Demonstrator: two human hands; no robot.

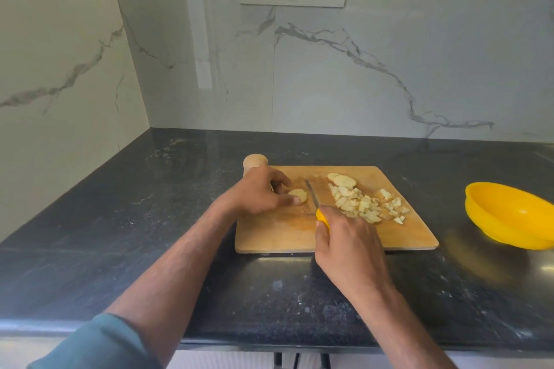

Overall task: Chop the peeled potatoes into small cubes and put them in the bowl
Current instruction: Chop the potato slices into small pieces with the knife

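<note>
One potato piece [297, 195] lies left of centre on the cutting board [299, 234], pinched by our left hand [260, 192], so we keep those fingertips curled back while our right hand [347, 244], gripping the knife [313, 198], slices beside them.

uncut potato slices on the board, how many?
3. One pale round potato slice under the left hand beside the knife blade; two overlapping slices at the wooden chopping board's far edge. More may hide under that hand.
</note>
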